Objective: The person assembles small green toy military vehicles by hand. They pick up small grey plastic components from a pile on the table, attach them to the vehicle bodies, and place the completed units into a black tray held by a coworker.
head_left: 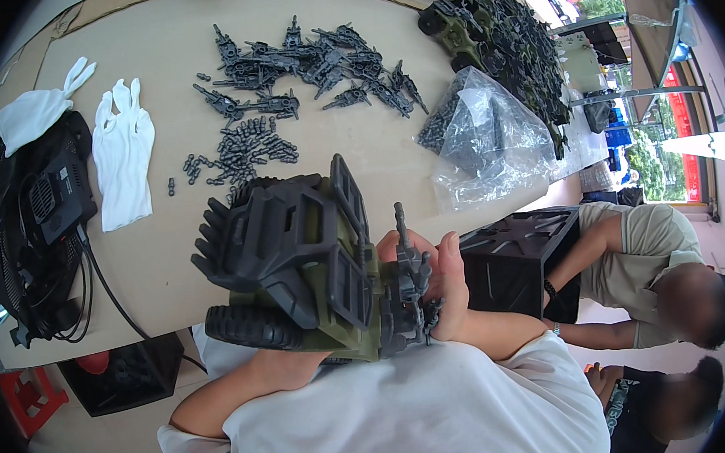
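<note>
Toy truck: the olive-and-black toy truck (281,220) is in front of the person's white shirt (411,410), by the near edge of the worktop (175,284), tilted, with a chunky black tyre (251,326) facing the lower left.
Left hand: the left hand (297,365) reaches under the truck and touches it; its fingers are hidden, so how tightly they close cannot be told.
Right hand: the right hand (449,292) is at the truck's right end, fingers bent behind a dark toy gun (409,282), thumb raised apart from them; whether it clamps the gun cannot be told.
Gun pile: more dark toy guns (324,63) lie heaped on the far part of the worktop.
Small parts: little black pieces (250,150) are scattered between that heap and the truck.
Left side: two white gloves (126,173), one partly over a black mesh bag (18,228), near a black electrical box (62,199) with cables.
Right side: a clear plastic bag (492,135) of dark parts, near massed green-and-black toy vehicles (506,53).
Beyond: a co-worker in a khaki shirt (661,233) reaches to a black crate (510,257).
</note>
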{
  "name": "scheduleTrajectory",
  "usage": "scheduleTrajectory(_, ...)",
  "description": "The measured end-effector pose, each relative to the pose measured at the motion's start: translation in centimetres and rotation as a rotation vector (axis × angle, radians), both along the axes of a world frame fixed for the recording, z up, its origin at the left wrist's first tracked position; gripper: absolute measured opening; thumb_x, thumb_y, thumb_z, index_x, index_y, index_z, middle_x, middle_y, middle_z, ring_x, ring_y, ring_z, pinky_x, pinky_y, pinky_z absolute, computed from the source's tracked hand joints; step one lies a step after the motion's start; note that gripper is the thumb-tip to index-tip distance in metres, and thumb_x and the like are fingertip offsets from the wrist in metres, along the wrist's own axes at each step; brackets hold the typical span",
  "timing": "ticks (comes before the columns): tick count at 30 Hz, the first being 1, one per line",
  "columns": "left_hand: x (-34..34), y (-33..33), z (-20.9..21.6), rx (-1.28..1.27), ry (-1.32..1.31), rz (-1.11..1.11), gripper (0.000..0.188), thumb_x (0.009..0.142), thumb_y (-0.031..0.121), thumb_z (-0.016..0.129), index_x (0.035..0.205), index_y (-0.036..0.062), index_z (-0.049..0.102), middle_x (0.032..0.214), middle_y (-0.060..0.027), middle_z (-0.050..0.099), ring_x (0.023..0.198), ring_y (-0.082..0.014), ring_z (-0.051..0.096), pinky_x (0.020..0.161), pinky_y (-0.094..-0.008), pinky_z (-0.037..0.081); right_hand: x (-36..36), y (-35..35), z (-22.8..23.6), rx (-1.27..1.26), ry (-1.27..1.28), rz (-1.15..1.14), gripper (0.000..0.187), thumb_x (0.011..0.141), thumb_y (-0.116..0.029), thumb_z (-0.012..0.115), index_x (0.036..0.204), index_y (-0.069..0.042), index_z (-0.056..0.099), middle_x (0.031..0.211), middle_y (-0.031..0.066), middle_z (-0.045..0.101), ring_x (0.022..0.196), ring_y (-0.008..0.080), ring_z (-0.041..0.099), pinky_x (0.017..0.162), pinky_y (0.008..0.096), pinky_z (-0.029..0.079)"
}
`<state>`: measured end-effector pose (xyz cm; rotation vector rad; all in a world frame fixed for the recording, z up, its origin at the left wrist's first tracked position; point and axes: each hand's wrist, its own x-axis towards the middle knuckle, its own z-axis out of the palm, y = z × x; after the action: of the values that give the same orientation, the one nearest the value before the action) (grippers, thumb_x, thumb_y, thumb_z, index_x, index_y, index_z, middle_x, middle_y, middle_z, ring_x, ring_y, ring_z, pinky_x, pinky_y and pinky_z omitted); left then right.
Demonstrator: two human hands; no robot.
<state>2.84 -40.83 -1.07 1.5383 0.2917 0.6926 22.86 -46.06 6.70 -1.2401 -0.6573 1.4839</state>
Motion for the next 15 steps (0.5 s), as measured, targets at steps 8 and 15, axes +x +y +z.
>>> scheduleTrajectory(8, 0.1, -0.2, 0.1, -0.005, 0.0, -0.023, 0.03, 0.094, 0.013, 0.056, 0.123, 0.0079, 0.061, 0.128, -0.0117, 0.056, 0.12, -0.0297, 0.052, 0.104, -0.0431, 0.038, 0.0, 0.0, -0.2, 0.037, -0.043, 0.03, 0.071, 0.099, -0.066, 0.019, 0.093, -0.003, 0.051, 0.095, 0.0065, 0.05, 0.094, 0.0184, 0.05, 0.091, 0.0333, 0.038)
scheduleTrajectory(15, 0.0, -0.2, 0.2, -0.014, 0.001, -0.046, 0.03, 0.095, 0.015, 0.054, 0.123, 0.0069, 0.06, 0.127, -0.0117, 0.057, 0.118, -0.0286, 0.053, 0.103, -0.0424, 0.039, -1.2, 0.6, 0.5, -0.029, -0.1, -0.062, 0.069, 0.098, -0.066, 0.021, 0.085, -0.005, 0.05, 0.088, 0.008, 0.053, 0.08, 0.0174, 0.052, 0.074, 0.0313, 0.044)
